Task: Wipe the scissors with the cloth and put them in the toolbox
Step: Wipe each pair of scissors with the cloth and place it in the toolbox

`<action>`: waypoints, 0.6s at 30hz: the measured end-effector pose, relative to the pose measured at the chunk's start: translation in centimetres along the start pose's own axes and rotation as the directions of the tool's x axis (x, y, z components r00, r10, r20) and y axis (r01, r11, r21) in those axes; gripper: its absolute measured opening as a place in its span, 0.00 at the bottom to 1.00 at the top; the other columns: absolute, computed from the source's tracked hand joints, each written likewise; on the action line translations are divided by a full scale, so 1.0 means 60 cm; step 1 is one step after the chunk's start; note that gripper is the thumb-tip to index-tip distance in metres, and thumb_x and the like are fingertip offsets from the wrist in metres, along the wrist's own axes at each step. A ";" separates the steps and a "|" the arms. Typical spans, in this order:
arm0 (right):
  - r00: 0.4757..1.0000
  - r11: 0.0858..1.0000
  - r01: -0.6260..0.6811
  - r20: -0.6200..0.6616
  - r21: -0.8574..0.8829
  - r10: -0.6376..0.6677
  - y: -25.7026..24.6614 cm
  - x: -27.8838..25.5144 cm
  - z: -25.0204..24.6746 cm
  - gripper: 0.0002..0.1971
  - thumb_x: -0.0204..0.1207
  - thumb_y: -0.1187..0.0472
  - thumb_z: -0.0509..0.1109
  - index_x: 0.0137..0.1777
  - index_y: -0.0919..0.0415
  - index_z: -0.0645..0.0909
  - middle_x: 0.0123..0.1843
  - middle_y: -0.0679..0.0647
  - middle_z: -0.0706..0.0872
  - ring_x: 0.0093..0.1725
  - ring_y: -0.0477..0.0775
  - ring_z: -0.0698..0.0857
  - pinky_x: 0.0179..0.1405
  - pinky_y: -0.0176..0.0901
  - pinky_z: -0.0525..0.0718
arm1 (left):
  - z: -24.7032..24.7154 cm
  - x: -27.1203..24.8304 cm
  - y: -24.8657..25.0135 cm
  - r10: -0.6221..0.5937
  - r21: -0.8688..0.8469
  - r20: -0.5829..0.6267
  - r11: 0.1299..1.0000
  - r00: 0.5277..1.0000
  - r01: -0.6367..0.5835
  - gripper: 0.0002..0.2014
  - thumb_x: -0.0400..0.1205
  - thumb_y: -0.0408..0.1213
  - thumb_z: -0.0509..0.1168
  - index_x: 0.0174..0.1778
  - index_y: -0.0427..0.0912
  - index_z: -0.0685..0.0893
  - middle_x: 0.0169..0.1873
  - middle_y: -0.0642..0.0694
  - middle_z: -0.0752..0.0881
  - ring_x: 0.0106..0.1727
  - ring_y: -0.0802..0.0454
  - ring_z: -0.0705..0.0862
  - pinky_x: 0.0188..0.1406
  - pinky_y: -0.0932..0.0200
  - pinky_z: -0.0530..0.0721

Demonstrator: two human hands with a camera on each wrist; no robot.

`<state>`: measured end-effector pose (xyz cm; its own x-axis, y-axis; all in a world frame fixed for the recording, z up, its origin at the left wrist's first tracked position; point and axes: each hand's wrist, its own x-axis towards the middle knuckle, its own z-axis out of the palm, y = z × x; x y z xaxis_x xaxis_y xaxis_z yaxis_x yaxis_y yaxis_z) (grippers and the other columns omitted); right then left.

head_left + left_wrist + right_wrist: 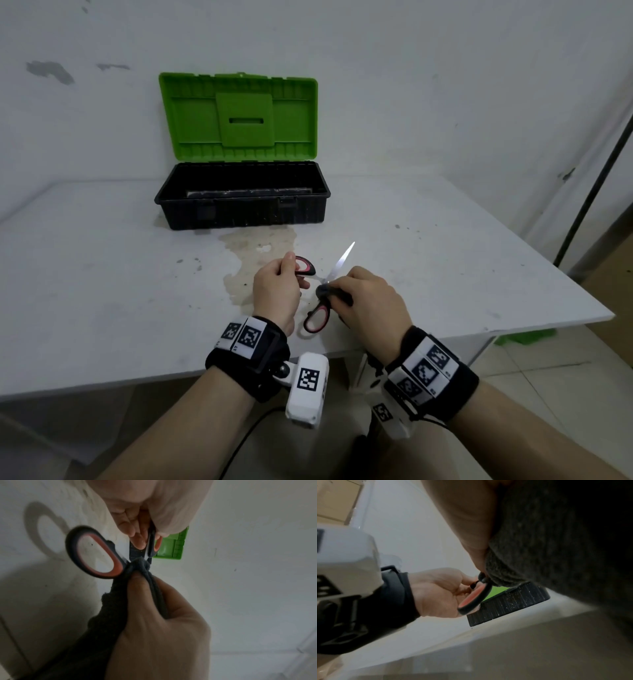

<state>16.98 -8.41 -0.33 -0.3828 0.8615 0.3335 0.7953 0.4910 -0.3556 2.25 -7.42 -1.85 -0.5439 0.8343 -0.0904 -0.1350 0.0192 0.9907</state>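
The scissors (pixel 343 260) have black handles with red lining and are spread open above the table. My left hand (pixel 275 291) grips the upper handle loop (pixel 151 543). The other loop (pixel 73 555) hangs free toward me. My right hand (pixel 371 305) pinches a dark grey cloth (pixel 326 292) around one blade near the pivot, hiding that blade. The bare blade points up and away. The cloth (pixel 547 540) fills much of the right wrist view. The toolbox (pixel 239 210), black with a raised green lid (pixel 239 116), stands open at the back of the table.
The white table (pixel 102 291) carries a brownish stain (pixel 255 245) between the toolbox and my hands. Its front edge runs just below my wrists and its right corner lies at the right. A dark pole (pixel 596 178) leans by the wall on the right.
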 end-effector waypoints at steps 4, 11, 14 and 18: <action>0.997 0.998 -0.063 -0.038 0.009 0.063 0.007 0.018 -0.003 0.13 0.80 0.45 0.66 0.51 0.51 0.87 0.44 0.47 0.80 0.40 0.53 0.82 0.37 0.50 0.84 | -0.003 0.005 0.000 0.009 0.007 0.000 1.000 1.000 -0.009 0.17 0.90 0.43 0.60 0.40 0.40 0.86 0.33 0.43 0.86 0.33 0.50 0.82 0.36 0.54 0.80; 0.994 0.997 0.075 -0.076 0.034 -0.072 -0.005 0.004 -0.003 0.09 0.81 0.47 0.67 0.54 0.47 0.86 0.46 0.45 0.79 0.39 0.54 0.83 0.33 0.51 0.83 | 0.004 0.006 0.005 0.006 -0.020 -0.008 1.000 1.000 -0.006 0.16 0.90 0.42 0.60 0.41 0.40 0.86 0.35 0.44 0.88 0.32 0.52 0.82 0.34 0.57 0.80; 0.999 0.999 0.043 -0.027 -0.010 -0.043 -0.007 0.012 -0.009 0.10 0.81 0.46 0.65 0.55 0.46 0.86 0.47 0.46 0.78 0.41 0.55 0.83 0.35 0.48 0.82 | 0.005 0.001 0.004 0.004 -0.007 0.012 1.000 1.000 -0.004 0.16 0.89 0.42 0.61 0.41 0.40 0.87 0.34 0.44 0.87 0.31 0.53 0.81 0.34 0.58 0.80; 0.986 0.997 -0.074 -0.149 0.038 0.079 0.022 0.032 -0.039 0.09 0.80 0.51 0.67 0.51 0.52 0.86 0.46 0.46 0.79 0.40 0.54 0.83 0.36 0.49 0.83 | -0.001 0.004 0.006 -0.006 -0.033 -0.017 0.999 1.000 0.005 0.16 0.90 0.43 0.60 0.43 0.39 0.86 0.33 0.44 0.86 0.32 0.52 0.82 0.33 0.59 0.80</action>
<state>18.40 -6.39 1.89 -0.2447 0.8688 0.4304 0.8029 0.4304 -0.4125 2.00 -7.26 -1.51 -0.5568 0.8248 -0.0980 -0.1652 0.0057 0.9862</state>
